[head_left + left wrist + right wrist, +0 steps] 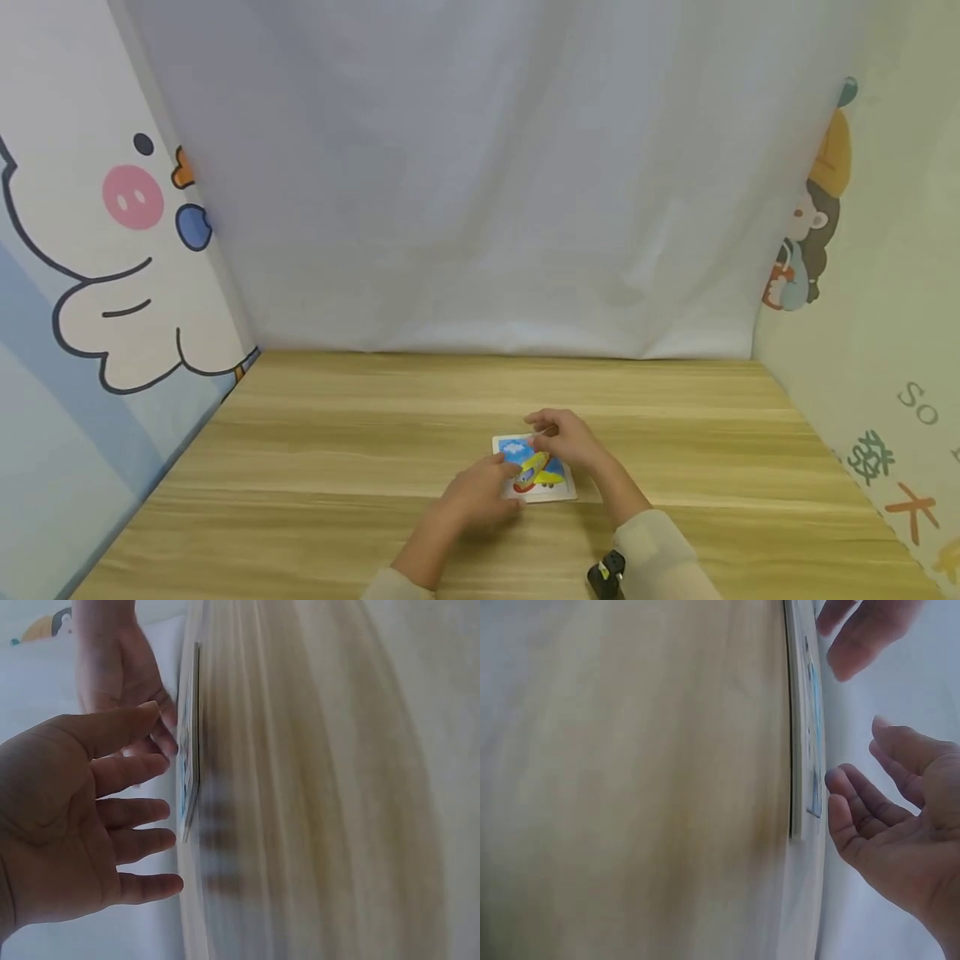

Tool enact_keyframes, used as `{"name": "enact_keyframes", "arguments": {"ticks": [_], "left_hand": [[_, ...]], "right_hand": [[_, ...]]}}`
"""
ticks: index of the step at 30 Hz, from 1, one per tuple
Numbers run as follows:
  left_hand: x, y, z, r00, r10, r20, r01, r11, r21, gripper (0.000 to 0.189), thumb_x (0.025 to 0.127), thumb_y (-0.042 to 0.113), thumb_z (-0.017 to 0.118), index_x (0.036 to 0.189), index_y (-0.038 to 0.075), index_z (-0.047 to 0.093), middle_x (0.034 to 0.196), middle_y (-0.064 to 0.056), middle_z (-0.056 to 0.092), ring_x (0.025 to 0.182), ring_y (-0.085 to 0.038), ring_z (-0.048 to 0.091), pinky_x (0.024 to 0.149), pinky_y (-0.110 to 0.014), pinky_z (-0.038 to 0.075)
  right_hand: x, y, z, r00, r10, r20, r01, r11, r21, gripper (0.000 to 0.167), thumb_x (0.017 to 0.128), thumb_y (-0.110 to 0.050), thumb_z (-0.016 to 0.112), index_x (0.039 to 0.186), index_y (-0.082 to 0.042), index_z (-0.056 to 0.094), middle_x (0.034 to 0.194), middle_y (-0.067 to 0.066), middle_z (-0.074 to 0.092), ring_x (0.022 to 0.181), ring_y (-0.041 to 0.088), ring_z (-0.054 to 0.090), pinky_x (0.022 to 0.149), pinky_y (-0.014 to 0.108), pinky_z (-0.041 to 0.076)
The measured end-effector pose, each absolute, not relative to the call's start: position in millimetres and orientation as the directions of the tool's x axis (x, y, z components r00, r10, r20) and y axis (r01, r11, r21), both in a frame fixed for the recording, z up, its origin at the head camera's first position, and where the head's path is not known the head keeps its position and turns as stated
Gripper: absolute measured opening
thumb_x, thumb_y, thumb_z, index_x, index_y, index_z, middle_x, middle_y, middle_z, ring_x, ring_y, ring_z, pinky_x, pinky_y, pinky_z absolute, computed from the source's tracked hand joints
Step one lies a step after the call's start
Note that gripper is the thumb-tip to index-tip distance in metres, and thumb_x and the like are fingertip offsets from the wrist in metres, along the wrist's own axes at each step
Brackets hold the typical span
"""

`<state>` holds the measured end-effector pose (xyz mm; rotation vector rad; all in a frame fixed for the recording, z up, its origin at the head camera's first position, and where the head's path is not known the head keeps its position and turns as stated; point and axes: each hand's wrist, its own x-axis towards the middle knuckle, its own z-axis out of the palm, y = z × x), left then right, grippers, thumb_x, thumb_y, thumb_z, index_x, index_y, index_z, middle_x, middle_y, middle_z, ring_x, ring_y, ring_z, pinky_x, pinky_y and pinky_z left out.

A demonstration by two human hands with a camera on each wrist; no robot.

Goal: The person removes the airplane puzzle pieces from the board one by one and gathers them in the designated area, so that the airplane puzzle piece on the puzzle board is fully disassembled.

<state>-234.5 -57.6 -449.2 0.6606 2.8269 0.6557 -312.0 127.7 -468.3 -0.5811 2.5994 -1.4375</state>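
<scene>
A flat square picture board (534, 473) with a white border lies on the table; its picture shows a yellow airplane on a blue sky with a cloud. My left hand (480, 493) is over its left edge, thumb and fingers spread and nearly straight. Over the upper right part hovers my right hand (567, 438), its fingers loosely bent. In the left wrist view the board (193, 750) appears edge-on, and nothing sits in the left palm (67, 817). The right wrist view shows the right hand (907, 806) beside the board (802, 735), holding nothing.
The wood-grain table (337, 433) extends around the board. A pale curtain (465, 183) hangs behind it. Printed panels stand at the left (90, 233) and right (862, 350). A small black device (606, 575) is by the right sleeve.
</scene>
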Motion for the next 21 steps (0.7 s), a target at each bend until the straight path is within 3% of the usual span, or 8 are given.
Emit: {"name": "enact_keyframes", "arguments": {"ticks": [5,10,21], "left_hand": [[-228.3,-51.4,-448.4,-0.862,0.486,-0.144,0.403,0.829,0.387,0.054,0.081,0.031,0.068,0.130,0.013,0.056,0.141,-0.015,0.040,0.129,-0.039,0.033,0.094,-0.058,0.036],[-224.6,-48.7,-449.7,-0.856,0.472,-0.213,0.365,0.841,0.399,0.061,0.080,0.039,0.069,0.135,0.018,0.051,0.145,-0.011,0.034,0.131,-0.038,0.029,0.096,-0.060,0.033],[-218.4,-48.5,-449.5,-0.865,0.441,-0.238,0.335,0.861,0.382,0.073,0.078,0.045,0.071,0.140,0.017,0.043,0.148,-0.011,0.030,0.132,-0.038,0.028,0.095,-0.062,0.031]], "right_hand": [[-315.4,117.8,-468.2,-0.907,-0.417,0.064,-0.287,0.498,-0.818,0.029,0.087,-0.007,0.064,0.115,0.000,0.062,0.101,0.011,0.062,0.086,0.022,0.061,0.074,0.036,0.051],[-320.1,112.2,-469.8,-0.913,-0.407,0.005,-0.245,0.541,-0.804,0.025,0.085,-0.007,0.066,0.110,-0.002,0.065,0.091,0.003,0.062,0.087,0.019,0.057,0.077,0.037,0.049],[-319.4,101.9,-469.1,-0.925,-0.372,-0.080,-0.198,0.650,-0.734,0.016,0.079,-0.007,0.072,0.094,-0.007,0.067,0.078,0.003,0.056,0.071,0.018,0.052,0.061,0.030,0.046]]}}
